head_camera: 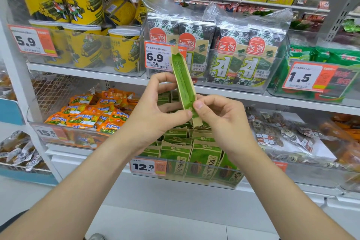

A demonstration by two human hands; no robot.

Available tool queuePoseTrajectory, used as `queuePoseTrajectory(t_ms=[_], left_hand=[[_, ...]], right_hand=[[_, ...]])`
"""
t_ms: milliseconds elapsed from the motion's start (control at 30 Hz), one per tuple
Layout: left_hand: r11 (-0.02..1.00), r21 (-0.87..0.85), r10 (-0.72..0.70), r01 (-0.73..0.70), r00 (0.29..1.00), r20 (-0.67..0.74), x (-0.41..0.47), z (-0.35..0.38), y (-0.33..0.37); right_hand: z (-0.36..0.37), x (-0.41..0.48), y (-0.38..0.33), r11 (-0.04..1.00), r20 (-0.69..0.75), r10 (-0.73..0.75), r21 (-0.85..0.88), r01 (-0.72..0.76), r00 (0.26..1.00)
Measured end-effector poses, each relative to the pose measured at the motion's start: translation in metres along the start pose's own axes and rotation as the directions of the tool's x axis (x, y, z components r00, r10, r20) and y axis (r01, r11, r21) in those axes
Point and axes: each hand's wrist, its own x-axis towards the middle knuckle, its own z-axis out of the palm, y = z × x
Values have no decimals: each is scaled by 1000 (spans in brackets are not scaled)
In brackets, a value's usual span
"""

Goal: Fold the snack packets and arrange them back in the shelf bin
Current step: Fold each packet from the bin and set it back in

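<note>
Folded packet held over its bin, both hands pinching it

The left hand (155,109) and right hand (220,121) each pinch the lower end of the snack packet (183,80) between thumb and fingers. It is narrowed lengthwise and nearly upright, its top leaning left, probably so the crease can be pressed flat. It is in the air in front of the shelves, just above the clear shelf bin (175,178) (its price tag (148,166) reads 12.8), where matching green packets (204,158) stand in rows.
</note>
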Motion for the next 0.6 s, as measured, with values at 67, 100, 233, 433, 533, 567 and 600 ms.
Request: queuePoseTrajectory(t_ms=[67,100,233,433,533,567,600], left_hand=[[1000,12,-4,4,1000,16,0,-2,1],[1000,27,0,-1,1000,16,0,-3,2],[998,70,9,-9,1000,0,1,-4,-1],[999,54,-2,-2,998,58,3,-5,-4],[998,59,-25,17,990,141,3,-6,-5],[997,69,-33,22,987,160,2,-5,-5],[995,94,-38,22,984,174,0,-4,-6]], right_hand=[[0,-1,-4,997,-5,42,60,-42,999],[0,-1,-6,995,-6,64,78,-63,998],[-1,-1,-7,983,11,144,112,-145,989],[-5,-1,-5,989,22,114,97,-115,993],[-7,-3,-7,998,4,57,-1,-57,998],[-7,-4,-7,998,-17,44,-50,-45,999],[-6,-4,-4,993,-49,27,-117,-33,998]])
